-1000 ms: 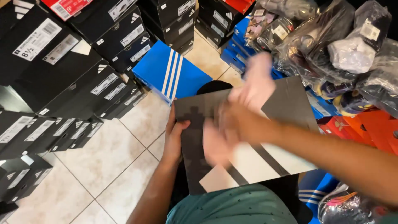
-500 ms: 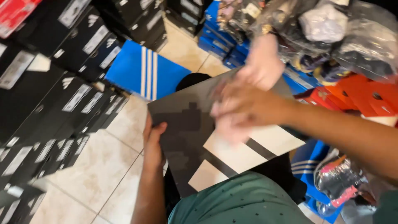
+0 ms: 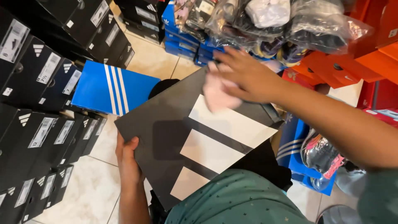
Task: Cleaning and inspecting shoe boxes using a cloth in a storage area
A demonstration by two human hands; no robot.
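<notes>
I see open tiled floor left of the black box; stacked black boxes wall it beyond.

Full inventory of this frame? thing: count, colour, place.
Shoebox: one, black with three white stripes, on the lap.
Cloth: one, pale pink, on the shoebox top.
Blue lid: one, blue with white stripes, on floor behind.
Black boxes: many, stacked left.
Orange boxes: several, upper right.
Bagged shoes: several, clear plastic, top.
Floor: beige tile.
Left hand: grips shoebox's left edge.
Right hand: presses the cloth.
</notes>
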